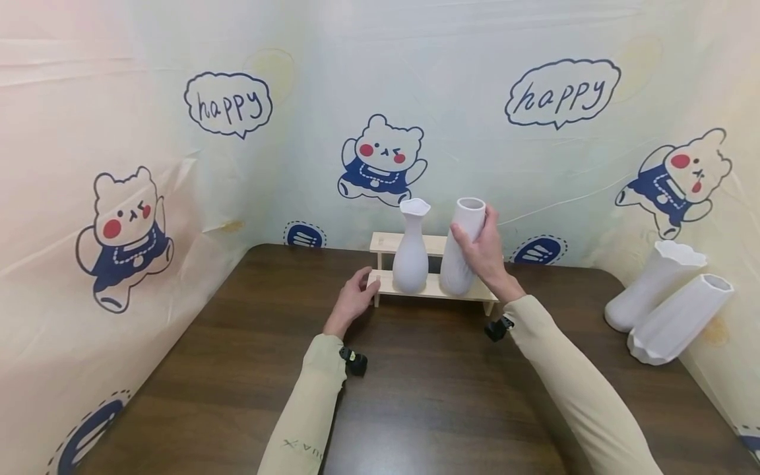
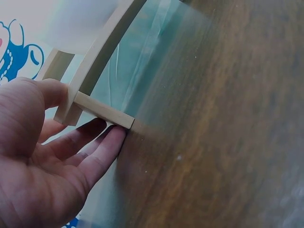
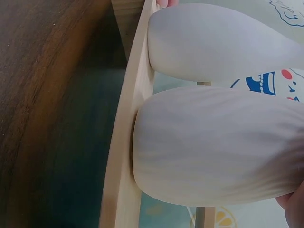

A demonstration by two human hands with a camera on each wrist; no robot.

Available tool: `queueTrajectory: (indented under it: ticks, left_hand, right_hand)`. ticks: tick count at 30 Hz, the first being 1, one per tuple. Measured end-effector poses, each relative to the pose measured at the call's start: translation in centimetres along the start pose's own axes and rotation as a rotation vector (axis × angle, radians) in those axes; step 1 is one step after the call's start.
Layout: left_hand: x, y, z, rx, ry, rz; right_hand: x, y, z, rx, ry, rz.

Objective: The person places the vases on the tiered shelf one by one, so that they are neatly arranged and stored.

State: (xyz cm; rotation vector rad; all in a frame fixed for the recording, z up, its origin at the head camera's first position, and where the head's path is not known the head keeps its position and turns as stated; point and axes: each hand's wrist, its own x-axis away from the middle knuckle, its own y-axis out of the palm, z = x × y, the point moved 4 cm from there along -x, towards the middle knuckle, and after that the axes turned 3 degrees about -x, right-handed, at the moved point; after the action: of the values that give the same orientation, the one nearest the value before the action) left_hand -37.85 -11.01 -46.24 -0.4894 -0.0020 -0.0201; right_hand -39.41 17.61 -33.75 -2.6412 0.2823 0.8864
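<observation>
While the left hand [image 1: 353,299] pinches a two-tiered wooden rack [image 1: 433,288], the right hand [image 1: 485,252] grips a ridged white vase [image 1: 456,268] beside a smooth bulbous vase [image 1: 411,260].

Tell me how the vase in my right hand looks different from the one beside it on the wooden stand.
The held vase has a plain round mouth; the neighbouring vase has a wavy, flared one. The held vase stays wide up to its rim, while the neighbouring vase narrows to a slim neck. The held vase's body looks ridged, the neighbouring vase's smooth. Both are whitish, at the front shelf.
</observation>
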Motion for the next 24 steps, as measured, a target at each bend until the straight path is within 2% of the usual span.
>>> queueTrajectory:
  ticks: [15, 24]
  left_hand:
    - [-0.05, -0.23, -0.01, 0.011, -0.008, -0.002]
    - [-0.22, -0.05, -0.33, -0.002, 0.005, -0.004]
  right_hand:
    - [0.50, -0.42, -0.27, 0.000, -0.043, 0.008]
    - [0.56, -0.48, -0.42, 0.001, -0.026, -0.008]
